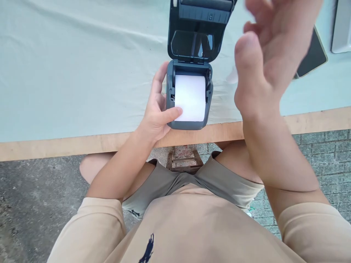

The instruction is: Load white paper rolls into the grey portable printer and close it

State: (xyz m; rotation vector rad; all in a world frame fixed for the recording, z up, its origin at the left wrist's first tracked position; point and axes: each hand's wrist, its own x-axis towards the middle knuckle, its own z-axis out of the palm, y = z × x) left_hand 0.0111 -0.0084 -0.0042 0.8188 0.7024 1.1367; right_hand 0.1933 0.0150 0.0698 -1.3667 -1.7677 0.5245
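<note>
A dark portable label printer (189, 125) is held over the near edge of the table, its lid (196, 40) swung up and away from me. Inside the bay lies a roll of white paper (190, 95). My left hand (157, 113) grips the printer's left side, with the thumb resting on the paper and the fingers around the casing. To the right of the lid, my right hand (270, 54) is raised and slightly blurred. Its thumb stands apart from the fingers, which the top edge partly cuts off, and I see nothing held there.
A pale cloth (82, 73) covers the table, whose bare wooden edge (115, 141) faces me. Behind my right hand lies a dark phone-like slab (312, 56). A grey-white object (342, 29) sits at the far right. Below the table is a small wooden stool or frame (185, 168).
</note>
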